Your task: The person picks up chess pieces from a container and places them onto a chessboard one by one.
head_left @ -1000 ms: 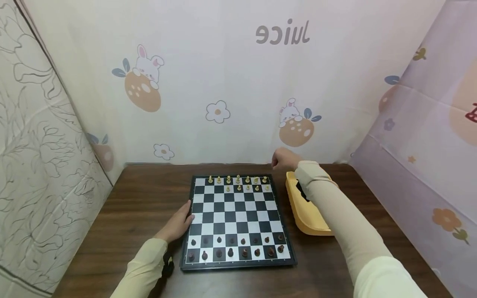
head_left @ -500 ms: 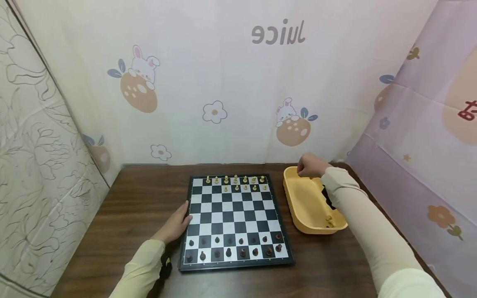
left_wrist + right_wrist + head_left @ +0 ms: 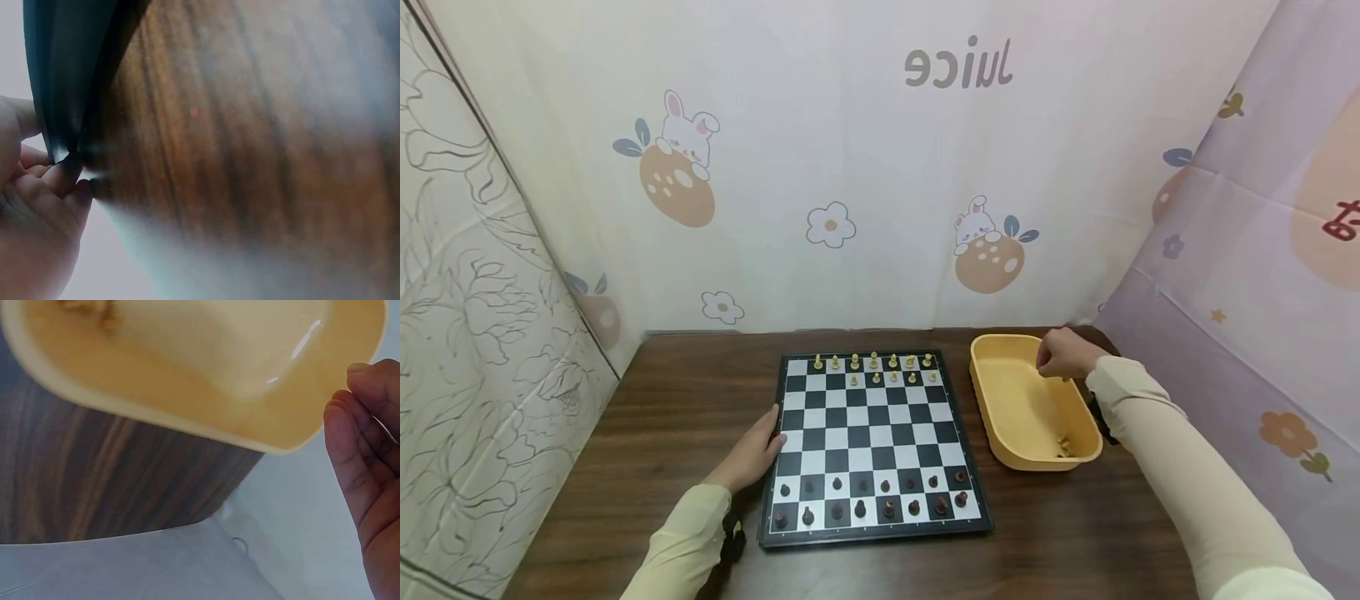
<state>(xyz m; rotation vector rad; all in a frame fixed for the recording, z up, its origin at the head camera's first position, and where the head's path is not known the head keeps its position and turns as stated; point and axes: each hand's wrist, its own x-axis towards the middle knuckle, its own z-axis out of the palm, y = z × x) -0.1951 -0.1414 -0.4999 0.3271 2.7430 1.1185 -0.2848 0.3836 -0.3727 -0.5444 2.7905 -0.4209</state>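
Note:
A black-and-white chessboard (image 3: 857, 437) lies on the table, with pale yellow chess pieces (image 3: 873, 362) along its far side and dark brown ones (image 3: 860, 507) in two rows at its near side. My left hand (image 3: 751, 454) holds the board's left edge; the left wrist view has the fingers (image 3: 65, 178) at the dark rim. My right hand (image 3: 1067, 354) hovers over the far right part of a yellow tray (image 3: 985, 408). In the right wrist view its thumb and bent fingers (image 3: 340, 434) show a small gap, with nothing visible between them.
Several small yellow chess pieces (image 3: 1064, 446) lie in the tray's near right corner. The tray stands to the right of the board on the brown wooden table (image 3: 700, 375). A patterned cloth wall (image 3: 850, 167) rises behind the table, with others at both sides.
My right hand has moved right, from beyond the board's far right corner to over the tray, uncovering the tray and the pieces in it. The left hand has stayed at the board's edge.

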